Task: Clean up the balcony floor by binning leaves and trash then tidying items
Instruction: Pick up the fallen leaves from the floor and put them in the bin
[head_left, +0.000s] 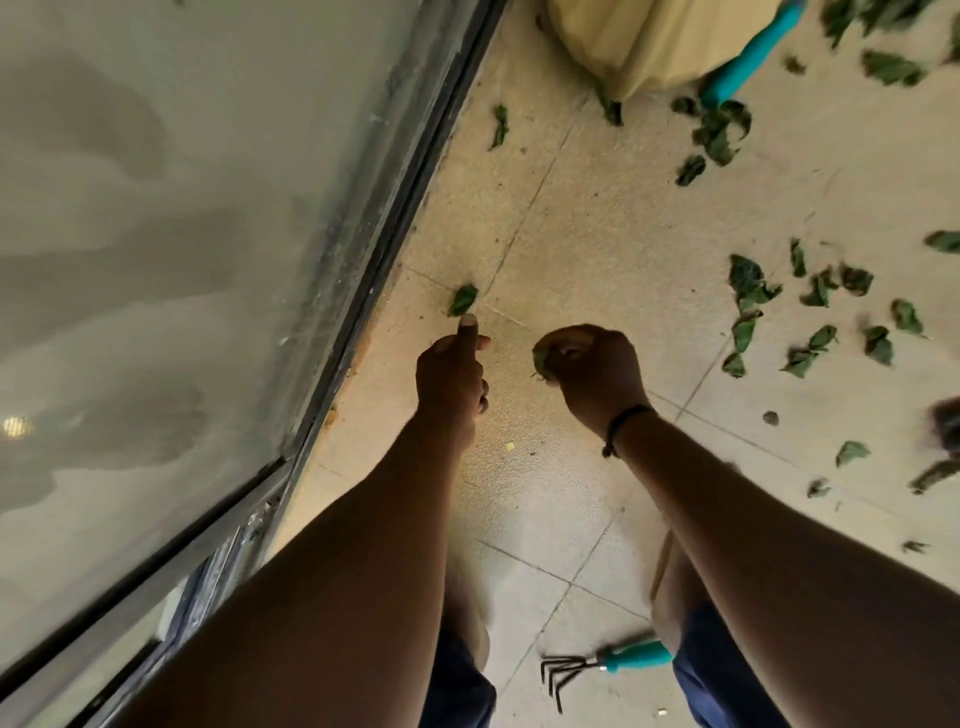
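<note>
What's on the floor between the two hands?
Only bare tile in the head view, between the left hand and the right hand, which grips leaves.

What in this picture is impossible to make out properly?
- Head view: how many leaves the right hand grips; its curled fingers hide them.
- Pale yellow object at the top: cut by the frame edge, so its identity is unclear.
- Dark thing at the right edge: blurred and cut off.
- Hand rake: a knee hides its handle end.

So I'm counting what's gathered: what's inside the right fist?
Green leaves poke out of the right hand. Its curled fingers cover the rest, so their number stays hidden.
</note>
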